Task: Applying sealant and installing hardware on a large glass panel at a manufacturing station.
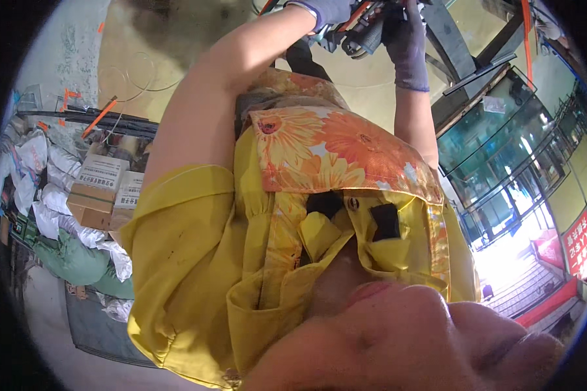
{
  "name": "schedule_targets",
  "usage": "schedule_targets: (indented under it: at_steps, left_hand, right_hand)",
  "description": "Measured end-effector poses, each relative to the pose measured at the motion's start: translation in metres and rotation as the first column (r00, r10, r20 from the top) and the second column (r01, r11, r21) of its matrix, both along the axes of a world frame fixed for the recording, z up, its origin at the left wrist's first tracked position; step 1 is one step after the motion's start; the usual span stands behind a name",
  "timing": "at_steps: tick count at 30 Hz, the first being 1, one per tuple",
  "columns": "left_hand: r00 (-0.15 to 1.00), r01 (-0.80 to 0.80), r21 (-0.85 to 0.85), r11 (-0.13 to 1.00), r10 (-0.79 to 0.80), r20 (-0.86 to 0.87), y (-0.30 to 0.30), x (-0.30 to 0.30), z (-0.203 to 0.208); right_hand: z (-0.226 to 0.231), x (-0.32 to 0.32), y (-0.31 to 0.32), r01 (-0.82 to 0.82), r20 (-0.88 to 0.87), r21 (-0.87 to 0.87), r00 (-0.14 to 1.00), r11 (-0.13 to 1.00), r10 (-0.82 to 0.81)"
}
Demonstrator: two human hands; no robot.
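Observation:
At the top edge of the head view, both hands are at a dark mechanical part (362, 43) with rounded, cylinder-like pieces, cut off by the rim of the picture. My left hand (329, 12), in a grey-purple knit glove, is closed at the part's left side; its fingertips run out of view. On the right side my right hand (406, 45), in a glove with darker fingers, is closed against the same part. What exactly the part is cannot be made out. Below the hands hangs my orange flowered apron (346, 150), over a yellow shirt (182, 260).
A dark metal frame (460, 49) stands right of my right hand, with an orange cable (527, 39) behind it. Dark bars (85, 118), cardboard boxes (90, 207), white sacks (52, 195) and a green sack (68, 257) lie at left. Glass panels (502, 156) and a red sign (579, 244) are at right.

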State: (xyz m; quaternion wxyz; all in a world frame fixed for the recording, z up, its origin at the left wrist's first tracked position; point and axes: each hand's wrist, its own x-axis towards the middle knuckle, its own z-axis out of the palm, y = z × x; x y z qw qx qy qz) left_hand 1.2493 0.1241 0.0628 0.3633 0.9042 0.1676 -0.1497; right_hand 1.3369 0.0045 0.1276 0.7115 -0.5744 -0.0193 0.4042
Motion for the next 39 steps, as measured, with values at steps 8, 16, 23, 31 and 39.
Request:
schedule_targets:
  at_steps: [8,16,23,31,39]
  left_hand:
    - [0.856,0.169,0.164,0.972,-0.228,0.464,-0.018,-0.008,-0.074]
    - [0.960,-0.199,-0.927,0.318,0.254,-0.119,0.029,-0.017,-0.033]
    - [0.969,0.026,-0.863,0.505,0.199,0.145,0.062,-0.026,-0.022]
    - [0.899,-0.387,-0.921,0.043,0.242,-0.366,0.067,-0.012,-0.028]
    - [0.823,-0.249,-0.950,-0.189,0.475,-0.310,0.041,-0.095,0.033]
  right_hand:
    - [0.017,-0.016,0.015,0.086,0.231,-0.287,0.973,0.954,-0.018]
    - [0.006,-0.015,0.012,0.148,0.254,-0.271,0.964,0.951,-0.078]
    - [-0.009,-0.011,0.008,0.101,0.120,-0.220,0.990,0.970,-0.076]
    - [-0.004,-0.016,0.011,0.075,0.130,-0.231,0.991,0.970,-0.045]
    - [-0.008,-0.012,0.009,0.050,0.065,-0.179,0.997,0.983,-0.039]
